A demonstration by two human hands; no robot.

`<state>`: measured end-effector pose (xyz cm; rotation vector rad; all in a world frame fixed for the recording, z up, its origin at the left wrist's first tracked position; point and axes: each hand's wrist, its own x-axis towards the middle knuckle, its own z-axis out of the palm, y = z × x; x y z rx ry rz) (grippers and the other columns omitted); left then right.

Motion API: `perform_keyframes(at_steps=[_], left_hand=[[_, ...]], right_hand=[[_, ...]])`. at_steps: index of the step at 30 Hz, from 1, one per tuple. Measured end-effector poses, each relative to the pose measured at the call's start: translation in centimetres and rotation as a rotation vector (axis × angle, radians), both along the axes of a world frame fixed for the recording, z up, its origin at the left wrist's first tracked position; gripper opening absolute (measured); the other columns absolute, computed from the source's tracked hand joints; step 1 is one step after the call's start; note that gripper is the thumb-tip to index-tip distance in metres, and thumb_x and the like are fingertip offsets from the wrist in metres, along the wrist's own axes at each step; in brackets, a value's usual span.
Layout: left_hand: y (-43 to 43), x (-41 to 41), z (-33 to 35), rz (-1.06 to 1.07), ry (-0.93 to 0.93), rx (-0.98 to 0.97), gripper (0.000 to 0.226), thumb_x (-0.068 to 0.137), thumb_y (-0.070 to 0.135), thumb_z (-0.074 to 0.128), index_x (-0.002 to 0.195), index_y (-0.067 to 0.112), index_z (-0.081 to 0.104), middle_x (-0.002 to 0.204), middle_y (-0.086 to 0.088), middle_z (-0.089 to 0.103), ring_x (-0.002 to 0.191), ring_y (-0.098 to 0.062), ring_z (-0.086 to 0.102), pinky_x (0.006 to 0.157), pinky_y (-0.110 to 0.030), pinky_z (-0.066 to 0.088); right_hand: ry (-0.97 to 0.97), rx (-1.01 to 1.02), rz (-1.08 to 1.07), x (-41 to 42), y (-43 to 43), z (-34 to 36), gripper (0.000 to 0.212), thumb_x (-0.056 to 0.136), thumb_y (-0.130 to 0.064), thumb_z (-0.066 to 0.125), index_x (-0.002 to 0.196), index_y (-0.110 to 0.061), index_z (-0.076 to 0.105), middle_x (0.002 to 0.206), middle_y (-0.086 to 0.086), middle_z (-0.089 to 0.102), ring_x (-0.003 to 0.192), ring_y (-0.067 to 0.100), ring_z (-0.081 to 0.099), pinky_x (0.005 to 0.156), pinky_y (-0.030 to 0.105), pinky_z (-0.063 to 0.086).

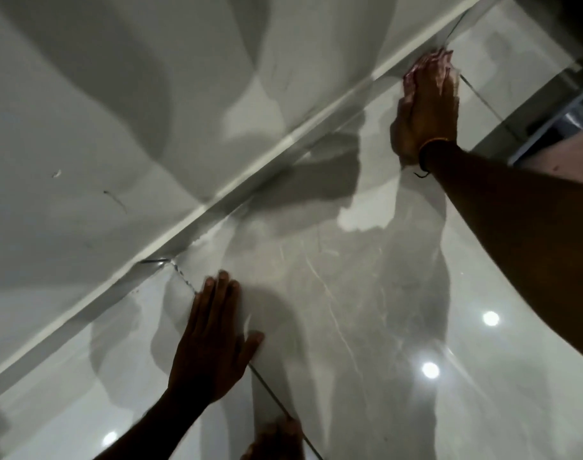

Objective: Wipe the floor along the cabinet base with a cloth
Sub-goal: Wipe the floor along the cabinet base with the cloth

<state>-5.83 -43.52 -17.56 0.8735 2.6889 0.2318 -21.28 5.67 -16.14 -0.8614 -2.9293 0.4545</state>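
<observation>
My right hand lies flat on a pale cloth, pressing it onto the glossy grey tile floor right against the white cabinet base strip. Only small edges of the cloth show around the fingers. An orange thread band circles that wrist. My left hand rests palm down on the floor nearer to me, fingers straight, holding nothing, a short way out from the base strip. The white cabinet front fills the upper left.
A chipped tile joint meets the base strip just beyond my left fingertips. A dark grout line runs toward my knee at the bottom edge. A bluish frame and a dark gap stand at the far right.
</observation>
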Motion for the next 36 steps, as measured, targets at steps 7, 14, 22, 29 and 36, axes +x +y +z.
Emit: perform_keyframes(at_steps=[7,14,22,29,36], left_hand=[[0.4,-0.2,0.5,-0.007,-0.004,0.005,0.094,0.099,0.062,0.045,0.164,-0.002,0.023,0.177,-0.02,0.014,0.165,-0.039,0.01,0.133,-0.05,0.015],[0.8,-0.2,0.8,-0.007,0.007,-0.036,0.096,0.097,0.063,0.047,0.164,-0.001,0.024,0.177,-0.018,0.015,0.165,-0.037,0.013,0.132,-0.051,0.019],[0.4,-0.2,0.7,0.012,-0.003,-0.026,0.094,0.098,0.061,0.051,0.165,0.0,0.024,0.177,-0.019,0.016,0.165,-0.036,0.012,0.133,-0.05,0.018],[-0.9,0.8,0.9,0.007,-0.034,-0.058,0.086,0.104,0.057,0.042,0.164,-0.001,0.024,0.176,-0.023,0.017,0.164,-0.04,0.013,0.132,-0.053,0.021],[-1.8,0.2,0.9,-0.061,-0.037,-0.102,0.086,0.106,0.059,0.04,0.165,-0.002,0.022,0.174,-0.026,0.021,0.164,-0.041,0.016,0.132,-0.054,0.021]], right_hand=[[0.117,0.038,0.298,4.7,-10.1,0.7,0.069,0.115,-0.046,0.023,0.167,-0.002,0.036,0.176,0.028,0.028,0.165,0.047,0.024,0.137,0.059,0.02],[0.075,0.094,0.799,6.3,-10.9,0.1,0.054,0.116,-0.036,0.031,0.169,-0.024,0.037,0.176,0.003,0.039,0.165,0.029,0.032,0.139,0.048,0.019],[-0.033,0.052,0.163,3.6,-5.8,-0.2,0.073,0.113,-0.057,0.013,0.173,-0.017,0.022,0.182,0.017,0.015,0.17,0.039,0.013,0.139,0.056,0.014],[-0.006,-0.117,0.59,10.0,-26.7,1.4,0.073,0.107,-0.06,0.034,0.169,-0.021,0.037,0.178,0.015,0.032,0.167,0.041,0.023,0.135,0.058,0.02],[-0.079,-0.157,0.797,9.9,-30.7,0.6,0.069,0.106,-0.056,0.023,0.169,-0.031,0.035,0.177,0.001,0.037,0.167,0.031,0.027,0.137,0.054,0.02]])
